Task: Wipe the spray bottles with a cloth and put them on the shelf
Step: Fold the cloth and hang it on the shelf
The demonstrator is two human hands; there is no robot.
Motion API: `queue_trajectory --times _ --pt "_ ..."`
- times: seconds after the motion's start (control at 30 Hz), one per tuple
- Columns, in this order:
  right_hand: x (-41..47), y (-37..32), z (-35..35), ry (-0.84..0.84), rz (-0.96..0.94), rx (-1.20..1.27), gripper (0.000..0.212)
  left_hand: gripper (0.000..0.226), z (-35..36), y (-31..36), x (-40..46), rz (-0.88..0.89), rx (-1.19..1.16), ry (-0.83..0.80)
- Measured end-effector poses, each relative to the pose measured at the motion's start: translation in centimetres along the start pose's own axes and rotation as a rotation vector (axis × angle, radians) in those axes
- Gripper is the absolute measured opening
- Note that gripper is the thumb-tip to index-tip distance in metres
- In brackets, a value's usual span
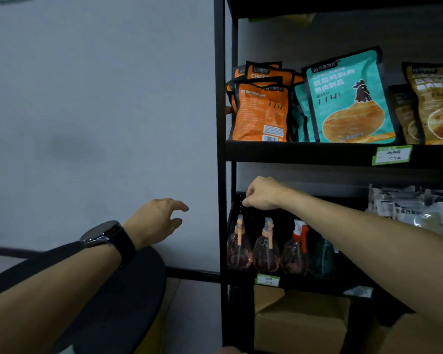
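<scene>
Spray bottles [266,249]: we see four along the shelf [304,283] front edge, left end | light, slick plastic; we'd grip necks | right hand [262,194] curled above, empty | left hand [159,221] loose, empty.

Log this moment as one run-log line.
bottles: four on shelf | right hand: curled, above bottles | left hand: open, empty | cloth: unseen
</scene>
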State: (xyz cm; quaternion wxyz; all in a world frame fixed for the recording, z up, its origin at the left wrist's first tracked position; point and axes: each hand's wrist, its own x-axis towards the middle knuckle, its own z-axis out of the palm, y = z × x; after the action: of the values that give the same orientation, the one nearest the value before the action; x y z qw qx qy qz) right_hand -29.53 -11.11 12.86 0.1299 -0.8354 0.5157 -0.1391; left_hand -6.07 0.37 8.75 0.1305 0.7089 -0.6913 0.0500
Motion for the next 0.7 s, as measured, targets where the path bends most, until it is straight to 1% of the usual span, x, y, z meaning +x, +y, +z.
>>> queue_trajectory --times 0.23,0.47,0.7 --pt "1.8 -5.4 4.3 -0.084 -0.125 0.036 0.031 0.038 -1.1 -4.8 -4.2 -0.141 -0.017 -0.007" --pt "2.0 -13.2 9.8 -0.225 -0.241 0.050 0.034 0.038 -2.1 -10.2 -9.1 -0.315 -0.005 0.001" --pt "1.7 -20.3 15.0 -0.327 -0.383 0.019 0.039 0.039 -2.2 -14.6 -13.9 -0.425 0.027 -0.012"
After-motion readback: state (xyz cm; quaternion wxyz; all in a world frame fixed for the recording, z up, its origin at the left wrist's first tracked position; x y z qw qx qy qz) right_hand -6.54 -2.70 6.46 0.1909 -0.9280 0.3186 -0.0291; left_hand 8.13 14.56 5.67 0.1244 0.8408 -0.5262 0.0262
